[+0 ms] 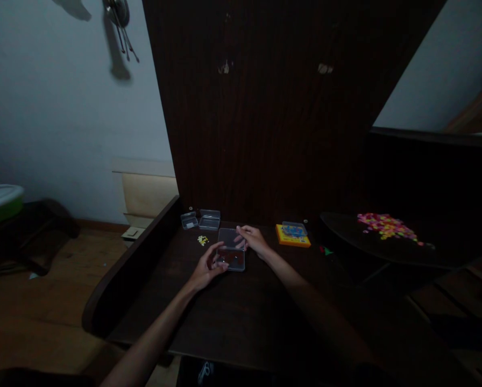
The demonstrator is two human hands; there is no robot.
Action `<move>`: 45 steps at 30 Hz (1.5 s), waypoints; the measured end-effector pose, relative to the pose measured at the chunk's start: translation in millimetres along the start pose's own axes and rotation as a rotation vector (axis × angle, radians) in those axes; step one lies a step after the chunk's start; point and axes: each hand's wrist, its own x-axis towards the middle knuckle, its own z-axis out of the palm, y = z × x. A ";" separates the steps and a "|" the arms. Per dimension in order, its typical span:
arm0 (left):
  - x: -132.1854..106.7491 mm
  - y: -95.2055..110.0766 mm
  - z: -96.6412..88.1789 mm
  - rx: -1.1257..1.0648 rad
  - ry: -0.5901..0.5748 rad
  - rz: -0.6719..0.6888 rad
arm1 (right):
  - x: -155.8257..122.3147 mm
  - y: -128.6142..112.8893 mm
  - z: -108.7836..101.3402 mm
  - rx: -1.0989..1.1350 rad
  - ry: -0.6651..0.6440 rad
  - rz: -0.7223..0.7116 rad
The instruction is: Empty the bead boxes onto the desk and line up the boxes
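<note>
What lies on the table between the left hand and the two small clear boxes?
A small cluster of yellow pieces, shown in the head view.

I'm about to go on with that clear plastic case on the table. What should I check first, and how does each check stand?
1. Clear case lid open: ok.
2. Left hand on the case's near half: ok, fingertips touch it.
3. Right hand at the lid's right edge: ok.
4. Firm grip by either hand: cannot tell, too dark.
5. Case contents: cannot tell, only a dark reddish patch shows.
6. Yellow pieces apart from the case: ok, they lie on the table to its left.
</note>
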 end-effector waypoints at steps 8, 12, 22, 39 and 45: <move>-6.9 11.8 -28.5 0.110 0.094 0.047 | 33.3 11.6 35.2 0.014 -0.012 -0.012; -4.3 6.5 -51.6 0.249 0.283 0.149 | 48.9 25.0 55.6 -0.001 0.052 -0.143; 4.7 3.2 -106.2 0.969 0.578 0.482 | 70.8 61.0 107.8 -0.129 0.095 -0.273; 12.3 -6.5 -116.8 1.356 0.272 0.585 | 72.0 75.2 121.2 -0.298 0.014 -0.311; 12.7 -10.0 -117.6 1.427 0.202 0.663 | 65.8 83.3 119.7 -0.290 0.000 -0.351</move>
